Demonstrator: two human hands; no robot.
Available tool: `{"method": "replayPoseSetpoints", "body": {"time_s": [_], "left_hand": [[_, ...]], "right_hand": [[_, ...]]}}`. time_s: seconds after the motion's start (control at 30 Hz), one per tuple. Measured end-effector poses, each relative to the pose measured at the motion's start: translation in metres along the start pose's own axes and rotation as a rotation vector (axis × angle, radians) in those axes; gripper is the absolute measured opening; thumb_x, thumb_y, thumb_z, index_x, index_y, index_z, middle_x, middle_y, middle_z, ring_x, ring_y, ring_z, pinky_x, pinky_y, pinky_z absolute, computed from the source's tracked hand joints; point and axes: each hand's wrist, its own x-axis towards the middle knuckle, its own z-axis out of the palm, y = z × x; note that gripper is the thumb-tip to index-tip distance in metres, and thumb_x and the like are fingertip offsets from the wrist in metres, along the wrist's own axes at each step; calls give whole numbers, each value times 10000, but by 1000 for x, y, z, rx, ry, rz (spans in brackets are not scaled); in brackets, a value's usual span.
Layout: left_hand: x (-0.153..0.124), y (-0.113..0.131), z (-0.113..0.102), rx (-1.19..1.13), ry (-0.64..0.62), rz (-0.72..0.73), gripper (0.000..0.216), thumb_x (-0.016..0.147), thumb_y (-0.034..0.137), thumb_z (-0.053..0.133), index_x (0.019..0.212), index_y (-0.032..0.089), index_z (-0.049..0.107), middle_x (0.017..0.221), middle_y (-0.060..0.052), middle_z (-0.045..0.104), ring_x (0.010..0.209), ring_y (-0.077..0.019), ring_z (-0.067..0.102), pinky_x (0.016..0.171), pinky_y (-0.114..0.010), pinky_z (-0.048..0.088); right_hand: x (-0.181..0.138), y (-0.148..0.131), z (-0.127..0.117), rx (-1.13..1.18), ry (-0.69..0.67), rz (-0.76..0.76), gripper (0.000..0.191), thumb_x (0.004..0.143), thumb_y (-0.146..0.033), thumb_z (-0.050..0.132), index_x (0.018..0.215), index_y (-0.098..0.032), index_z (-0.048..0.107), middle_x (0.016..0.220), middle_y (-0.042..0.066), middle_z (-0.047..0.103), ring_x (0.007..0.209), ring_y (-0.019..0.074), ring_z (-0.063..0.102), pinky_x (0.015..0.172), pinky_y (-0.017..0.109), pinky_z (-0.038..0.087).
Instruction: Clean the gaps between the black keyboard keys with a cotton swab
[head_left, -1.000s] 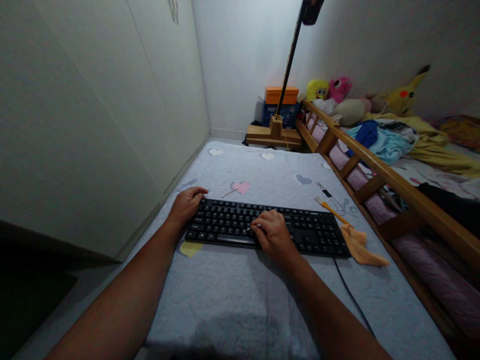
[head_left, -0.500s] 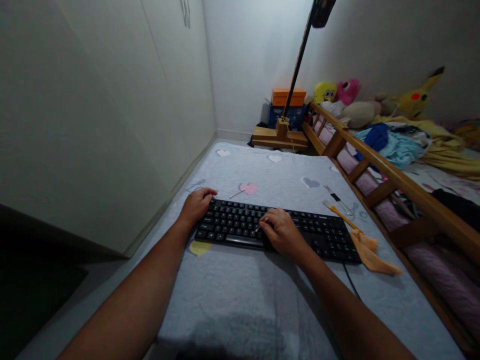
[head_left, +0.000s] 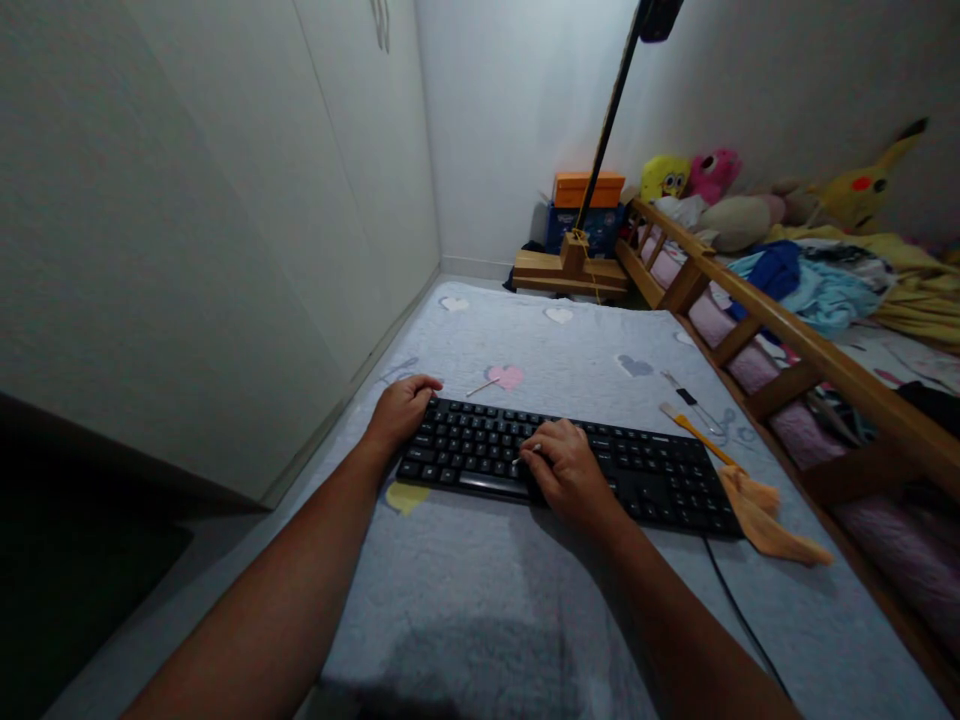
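Note:
A black computer keyboard point(head_left: 480, 445) lies on the pale blue cloth point(head_left: 450, 580) with its heart pattern. My left hand point(head_left: 405, 408) is closed on its upper left corner, thumb along the edge. Over the middle keys, my right hand point(head_left: 564, 462) pinches a cotton swab point(head_left: 525, 457), its tip down among the keys; most of the stick is hidden by the fingers. A second cotton swab point(head_left: 482, 387) rests on the cloth just beyond the keyboard.
Right of the keyboard lie a brush point(head_left: 701, 436) with an orange handle, a metal tool point(head_left: 690, 400) with a black band, and an orange cloth point(head_left: 765, 515). A cable point(head_left: 735, 605) runs toward me. A wooden bed rail point(head_left: 795, 340) borders the right, a white cabinet point(head_left: 225, 230) the left.
The view has shifted slightly, so everything sits a little further right. My right hand keeps the cotton swab on the keys, its stick at a flatter angle. My left hand stays on the corner.

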Motion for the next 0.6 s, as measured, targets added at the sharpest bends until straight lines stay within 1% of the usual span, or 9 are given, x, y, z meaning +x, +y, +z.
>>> {"method": "replayPoseSetpoints", "body": {"time_s": [0.17,0.33,0.43,0.6], "left_hand": [[1,-3,2,-10,3,4,358,795,301,469,966,186,762,956,-65,766,891,-254,685,902,-385,510],[0,-2,2,-5,3,4,354,795,297,471,963,184,760,958,-68,764,903,-266,684,901,-401,511],[0,-3,2,-16,2,4,355,796,301,474,968,180,760,944,-70,762,901,-265,686,889,-398,517],[2,-6,2,-6,0,2,350,803,310,473,969,189,756,955,-64,763,913,-261,684,903,-389,511]], "right_hand": [[0,-1,3,21,22,-12,179,943,-163,566,821,-203,691,841,39,661,885,202,533,838,364,347],[1,-4,6,8,15,-19,160,937,-160,576,840,-197,698,856,42,668,891,205,530,839,371,341],[0,-5,6,2,28,-33,166,940,-160,572,835,-191,697,844,41,665,882,204,526,844,376,338],[-3,-9,3,22,10,-63,175,930,-152,567,811,-195,688,820,35,655,851,194,519,836,372,345]]}}
